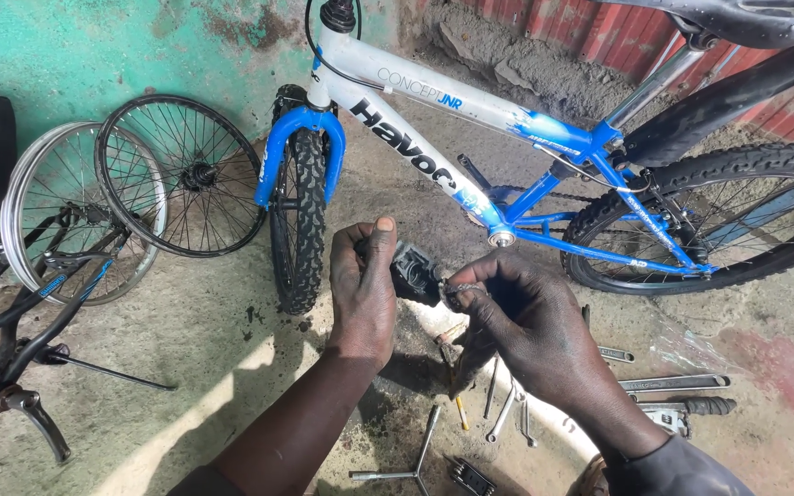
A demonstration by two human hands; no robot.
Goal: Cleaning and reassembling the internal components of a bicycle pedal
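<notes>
My left hand [363, 289] grips a black bicycle pedal [414, 271], thumb up along its near side. My right hand [521, 326] pinches the pedal's metal axle end [459, 292] with its fingertips. Both hands are held just in front of a white and blue bicycle [434, 138] that stands on the concrete, below its bottom bracket [501, 238]. The bicycle's front wheel [298, 220] is just left of my left hand; its rear wheel [719, 220] is to the right.
Several spanners [507, 404] and a three-way wrench [413, 464] lie on the ground under my hands; more tools [677, 386] to the right. Two bare rims [181, 174] lean on the green wall. A dark bicycle frame [11, 358] lies at left.
</notes>
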